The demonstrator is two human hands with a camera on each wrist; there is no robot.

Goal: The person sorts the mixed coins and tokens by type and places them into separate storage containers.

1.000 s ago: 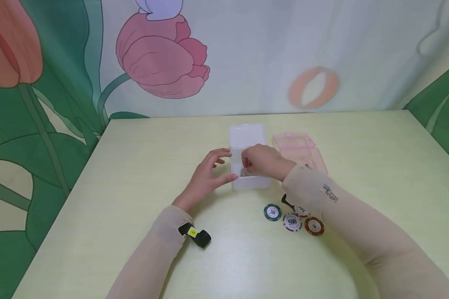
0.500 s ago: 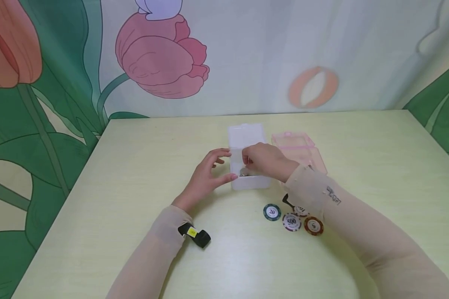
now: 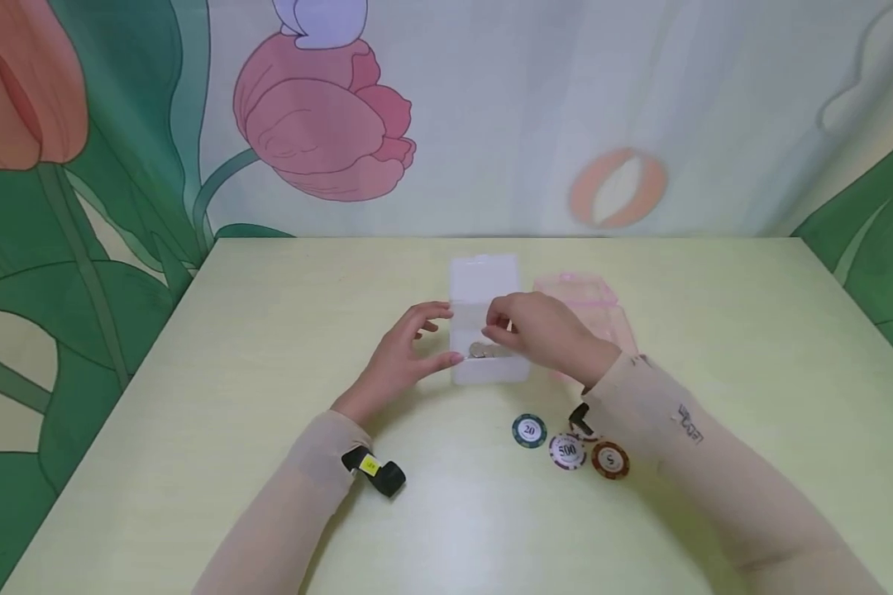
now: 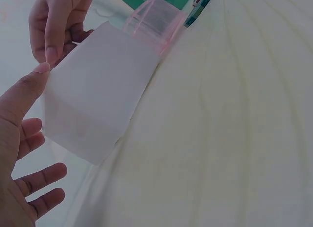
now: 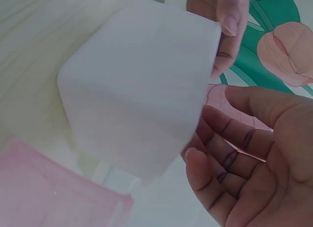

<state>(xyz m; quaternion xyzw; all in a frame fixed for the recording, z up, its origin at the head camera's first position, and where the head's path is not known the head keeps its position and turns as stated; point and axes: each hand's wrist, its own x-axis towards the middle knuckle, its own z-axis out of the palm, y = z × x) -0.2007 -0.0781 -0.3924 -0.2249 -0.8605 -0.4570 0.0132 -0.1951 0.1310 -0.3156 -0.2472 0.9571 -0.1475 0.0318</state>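
At the white box (image 3: pixel 489 370), both hands (image 3: pixel 398 357), silvery discs (image 3: pixel 482 350) inside

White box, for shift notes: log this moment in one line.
left hand at white box | right hand over it, fingers curled | silvery discs inside | pink box alongside | chips on table

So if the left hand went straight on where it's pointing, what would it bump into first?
Probably the white box: the left hand points at its side, touching or nearly so, though depth is unclear.

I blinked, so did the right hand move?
Yes: in the head view, the right hand shifted a little to the right against the white box.
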